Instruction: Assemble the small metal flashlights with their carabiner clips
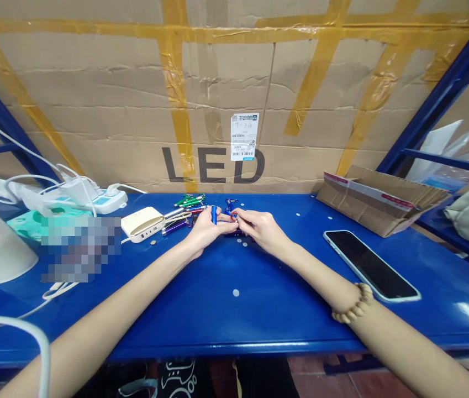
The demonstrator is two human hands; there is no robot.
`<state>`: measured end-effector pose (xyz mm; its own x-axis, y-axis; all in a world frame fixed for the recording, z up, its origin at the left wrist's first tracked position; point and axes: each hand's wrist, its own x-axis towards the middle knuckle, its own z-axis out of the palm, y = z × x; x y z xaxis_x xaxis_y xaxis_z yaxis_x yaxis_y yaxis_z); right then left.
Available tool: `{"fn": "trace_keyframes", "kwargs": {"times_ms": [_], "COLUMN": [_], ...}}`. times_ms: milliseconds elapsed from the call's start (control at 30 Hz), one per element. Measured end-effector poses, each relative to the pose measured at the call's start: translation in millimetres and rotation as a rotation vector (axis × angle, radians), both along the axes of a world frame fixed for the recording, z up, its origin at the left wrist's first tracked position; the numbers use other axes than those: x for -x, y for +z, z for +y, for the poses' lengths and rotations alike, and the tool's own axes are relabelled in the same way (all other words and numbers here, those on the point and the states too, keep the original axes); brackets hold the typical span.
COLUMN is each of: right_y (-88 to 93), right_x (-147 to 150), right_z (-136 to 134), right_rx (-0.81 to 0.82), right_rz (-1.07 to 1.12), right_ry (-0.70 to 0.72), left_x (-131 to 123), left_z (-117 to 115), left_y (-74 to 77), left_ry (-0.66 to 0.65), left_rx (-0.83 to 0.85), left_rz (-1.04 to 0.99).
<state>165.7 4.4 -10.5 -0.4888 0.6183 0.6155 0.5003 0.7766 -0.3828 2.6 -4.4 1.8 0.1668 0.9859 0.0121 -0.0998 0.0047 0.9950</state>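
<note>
Blue metal tube (214,215) stands upright, pinched firmly in your left hand (205,229), over the blue steel workbench (284,326). From the left, a white power strip (97,199) sits behind a cream-and-gold power bank (142,224), and a heap of slim coloured metal pens (180,218) lies just beside your left hand. Above your hands, the cardboard carton (213,124) reads "LED" in large dark letters; its white barcode label (244,136) is too small to read. Your right hand (259,229), wearing a bead bracelet (352,303), is closed on a small red-and-blue part (234,216), which you hold close to the tube; that tight fingertip pinch suits parts this small. Further right lie a smartphone (370,265) and an open cardboard box (379,202).
</note>
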Motion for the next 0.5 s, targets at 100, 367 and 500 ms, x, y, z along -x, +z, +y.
{"fn": "trace_keyframes", "kwargs": {"times_ms": [100,367,500], "right_y": [-0.1,0.1,9.6], "right_x": [0.2,-0.7,-7.3], "right_z": [-0.7,2.3,3.1], "right_rx": [-0.008,-0.084,0.021], "right_rz": [0.005,0.075,-0.091], "right_ry": [0.012,-0.08,-0.217], "left_x": [1.2,-6.9,-11.1], "left_z": [0.5,-5.6,-6.5], "left_y": [2.2,-7.8,-15.9], "left_ry": [0.005,-0.105,-0.17], "left_rx": [-0.025,0.021,0.016], "left_rz": [0.049,0.119,0.114]}}
